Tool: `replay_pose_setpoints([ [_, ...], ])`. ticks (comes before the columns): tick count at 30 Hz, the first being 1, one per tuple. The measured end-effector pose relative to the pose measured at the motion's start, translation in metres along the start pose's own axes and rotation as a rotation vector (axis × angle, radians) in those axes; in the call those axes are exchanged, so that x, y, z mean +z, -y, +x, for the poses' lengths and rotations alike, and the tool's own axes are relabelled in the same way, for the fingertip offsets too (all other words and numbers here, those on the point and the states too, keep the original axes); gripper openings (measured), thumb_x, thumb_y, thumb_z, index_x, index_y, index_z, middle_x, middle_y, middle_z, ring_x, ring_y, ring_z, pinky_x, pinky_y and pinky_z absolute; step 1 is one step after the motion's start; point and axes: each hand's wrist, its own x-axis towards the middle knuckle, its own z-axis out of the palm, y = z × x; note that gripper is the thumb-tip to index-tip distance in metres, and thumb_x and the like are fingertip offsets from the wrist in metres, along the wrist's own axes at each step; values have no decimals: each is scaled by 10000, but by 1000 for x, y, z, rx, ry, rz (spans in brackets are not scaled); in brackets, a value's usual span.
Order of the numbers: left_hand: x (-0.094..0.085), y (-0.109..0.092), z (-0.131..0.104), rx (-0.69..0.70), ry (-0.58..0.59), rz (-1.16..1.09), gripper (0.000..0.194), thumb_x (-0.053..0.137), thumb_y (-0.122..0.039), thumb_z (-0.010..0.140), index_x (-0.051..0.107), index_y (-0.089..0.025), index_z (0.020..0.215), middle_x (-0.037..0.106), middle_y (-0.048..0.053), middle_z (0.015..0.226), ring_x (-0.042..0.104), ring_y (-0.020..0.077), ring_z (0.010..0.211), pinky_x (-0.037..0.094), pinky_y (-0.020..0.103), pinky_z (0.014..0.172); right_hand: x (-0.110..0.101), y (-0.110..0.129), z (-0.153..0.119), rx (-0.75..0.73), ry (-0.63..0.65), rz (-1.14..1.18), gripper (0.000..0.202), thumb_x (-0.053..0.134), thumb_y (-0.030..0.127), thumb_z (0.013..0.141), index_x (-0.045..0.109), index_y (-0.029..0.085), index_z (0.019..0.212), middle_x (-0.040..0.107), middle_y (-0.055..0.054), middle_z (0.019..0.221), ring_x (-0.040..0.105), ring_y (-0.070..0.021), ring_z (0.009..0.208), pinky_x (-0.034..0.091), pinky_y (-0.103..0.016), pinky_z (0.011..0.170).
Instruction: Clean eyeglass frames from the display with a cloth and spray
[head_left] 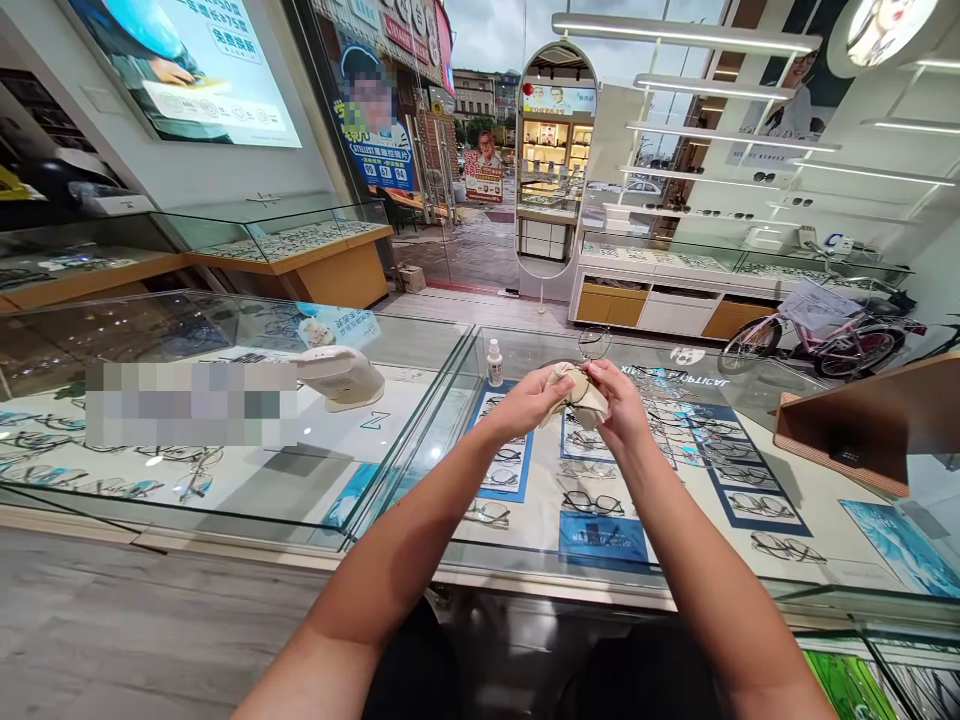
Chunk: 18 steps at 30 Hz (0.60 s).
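Above the glass display case, both of my hands meet around a pair of thin-rimmed eyeglasses (595,343). A beige cleaning cloth (592,404) is wrapped about one lens, and my left hand (534,402) is closed on it with the thumb pressing the lens. My right hand (616,393) pinches the frame near its middle, touching the cloth's right side. The other lens sticks up uncovered beyond my fingers. How the temples lie is hidden by the cloth and hands. A small white bottle (494,362) with a dark-printed label stands on the glass, left of my hands.
The glass counter (517,555) holds several rows of eyeglasses on blue-edged trays (757,490). A white device (341,378) stands on the left. A brown wooden stand (840,440) is at the right. Farther off are an oval mirror (556,160) and a pink bicycle (825,335).
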Motion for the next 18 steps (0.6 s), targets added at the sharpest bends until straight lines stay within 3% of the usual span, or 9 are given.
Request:
replay_pose_setpoints([
  [5, -2, 0, 0, 7, 34, 5, 550, 813, -613, 871, 678, -136, 1110, 709, 74, 1008, 613, 165, 866, 461, 259, 791, 1, -3, 0, 16, -11, 27, 342, 1003, 375, 585, 765, 221, 776, 762, 14, 837, 660, -138, 720, 550, -236, 627],
  [10, 2, 4, 2, -33, -71, -4, 581, 866, -617, 801, 663, -134, 1050, 714, 56, 926, 630, 164, 799, 469, 263, 739, 6, -8, -5, 35, -41, 53, 371, 1023, 373, 585, 751, 230, 793, 783, 16, 886, 663, -126, 704, 544, -223, 606],
  [18, 7, 8, 4, 0, -196, -22, 572, 737, -708, 885, 606, -151, 874, 591, -1, 730, 513, 116, 635, 392, 250, 596, 8, -12, -8, -30, 22, 42, 389, 1043, 379, 586, 736, 248, 788, 786, 23, 871, 698, -146, 746, 596, -253, 698],
])
